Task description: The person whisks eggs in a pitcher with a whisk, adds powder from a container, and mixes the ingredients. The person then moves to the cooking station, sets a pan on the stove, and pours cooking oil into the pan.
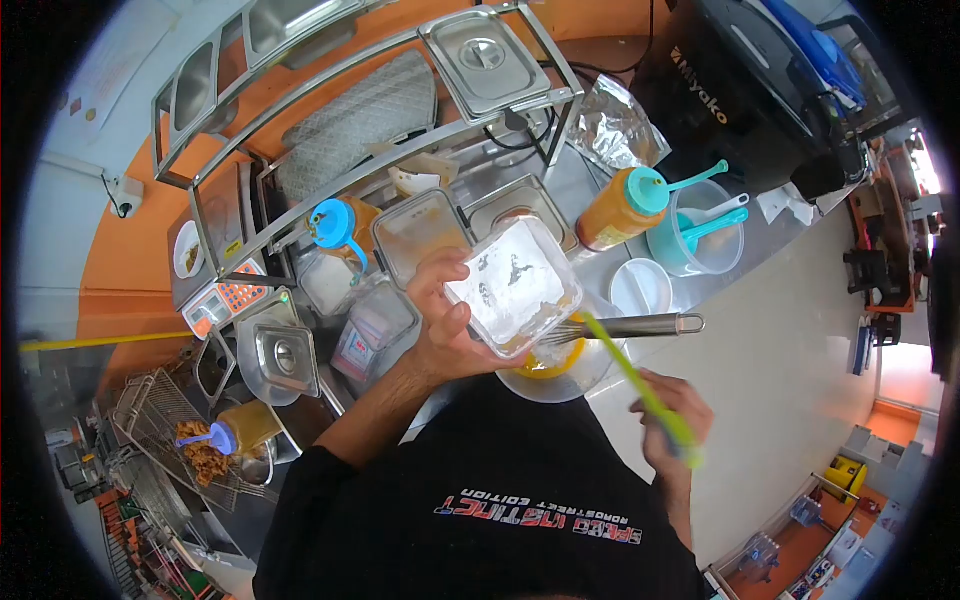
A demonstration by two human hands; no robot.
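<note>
Centre of frame: the left hand [440, 330], fingers closed around the side of a white-coated container [520, 280], holds it near the bowl [585, 385], seemingly to keep both within easy reach. Right of centre below: the right hand [680, 415], fingers wrapped about a blurred green utensil [643, 388]. The whisk [645, 327] leans in the bowl, handle outward, presumably for ready grasping.

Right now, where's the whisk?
In the head view, the whisk is right of centre in the bowl, beside the tub in the left hand, partly behind the green utensil.
</note>
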